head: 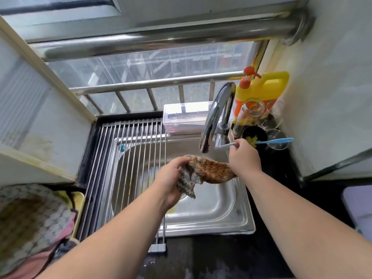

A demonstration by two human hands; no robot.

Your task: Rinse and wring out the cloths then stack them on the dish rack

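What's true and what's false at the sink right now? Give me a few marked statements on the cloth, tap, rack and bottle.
1. The left hand holds a cloth over the sink. True.
2. Water runs from the tap. False: no stream shows below the spout.
3. The right hand holds the lever of the tap. True.
4. A cloth lies on the rack. False: the rods in view are bare.
5. The bottle stands left of the tap. False: it stands to the right of it, in the corner.
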